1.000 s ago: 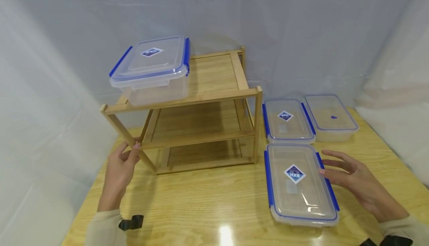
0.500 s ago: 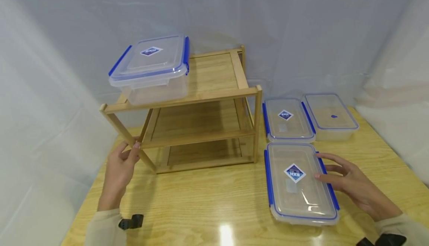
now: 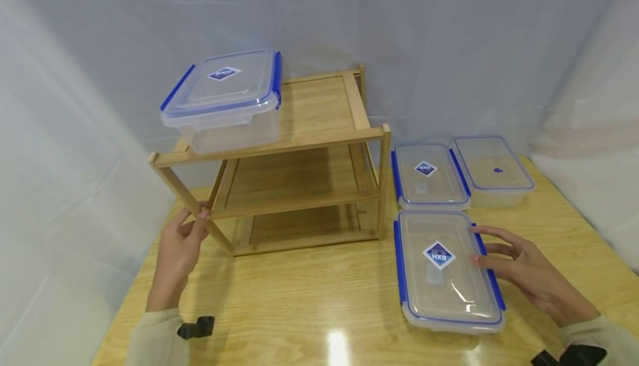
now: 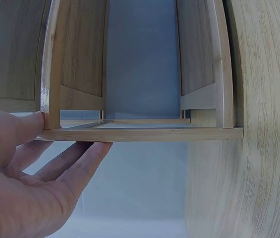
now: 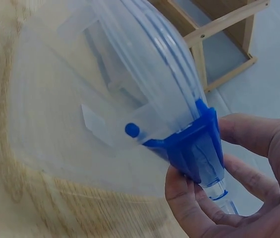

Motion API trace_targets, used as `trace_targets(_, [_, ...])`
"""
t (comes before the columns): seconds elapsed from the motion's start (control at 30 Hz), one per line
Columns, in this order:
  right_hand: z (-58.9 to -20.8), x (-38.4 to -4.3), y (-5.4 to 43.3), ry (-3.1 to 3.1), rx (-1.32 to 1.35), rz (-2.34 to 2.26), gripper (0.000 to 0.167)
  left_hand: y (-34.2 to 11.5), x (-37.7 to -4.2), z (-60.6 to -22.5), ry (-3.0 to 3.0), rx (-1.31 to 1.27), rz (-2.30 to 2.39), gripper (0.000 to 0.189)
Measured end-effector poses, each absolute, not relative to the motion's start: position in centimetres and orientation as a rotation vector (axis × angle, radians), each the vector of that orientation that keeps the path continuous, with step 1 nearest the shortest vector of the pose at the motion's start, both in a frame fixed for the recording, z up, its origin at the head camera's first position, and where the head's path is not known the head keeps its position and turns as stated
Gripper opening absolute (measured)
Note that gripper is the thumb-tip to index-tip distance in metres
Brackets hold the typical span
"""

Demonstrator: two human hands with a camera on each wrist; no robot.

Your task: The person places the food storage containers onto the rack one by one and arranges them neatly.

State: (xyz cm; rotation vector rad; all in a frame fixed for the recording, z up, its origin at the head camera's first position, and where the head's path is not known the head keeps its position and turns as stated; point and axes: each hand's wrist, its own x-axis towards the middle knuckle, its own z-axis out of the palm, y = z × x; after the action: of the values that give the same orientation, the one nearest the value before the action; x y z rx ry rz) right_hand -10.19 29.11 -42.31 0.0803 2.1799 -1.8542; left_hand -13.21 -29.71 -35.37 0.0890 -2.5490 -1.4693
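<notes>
Near the tabletop's left edge, the left hand (image 3: 177,249) pinches the front left leg (image 3: 175,183) of a three-tier wooden rack (image 3: 321,105). The head view hides part of that grasp; the left wrist view shows the thumb against the joint where a shelf rail meets the leg, with the other fingers extended along the leg's opposite face. On the rack's top shelf, at its left end, sits a clear lidded box (image 3: 224,102) with blue side clips, reaching over the shelf's front rail. Right of the rack, between it and the tabletop's right edge, lies the front box (image 3: 444,288), its diamond label upside down in the head view. Just behind it is a second clipped box (image 3: 431,183), and beside that, at the tabletop's far right corner, a deeper box (image 3: 494,169) with a blue-rimmed lid. The right hand (image 3: 529,272) grasps the front box by its right side: from above, the thumb tip rests on the lid, while the right wrist view reveals fingers bent under the blue clip (image 5: 194,153) and the see-through side wall below the lid.
</notes>
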Motion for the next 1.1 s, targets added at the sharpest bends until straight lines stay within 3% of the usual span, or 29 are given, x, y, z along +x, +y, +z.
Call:
trace_targets(0.67, [-42.0, -9.8, 29.7, 1.973, 0.015, -2.064, 0.05, -29.7, -13.2, -35.4, -2.553, 0.091, -1.45, 0.052])
trace_targets(1.1, [-39.8, -10.1, 30.5, 1.808, 0.025, -2.174, 0.046, -29.8, -13.1, -35.4, -2.567, 0.074, -1.436, 0.055])
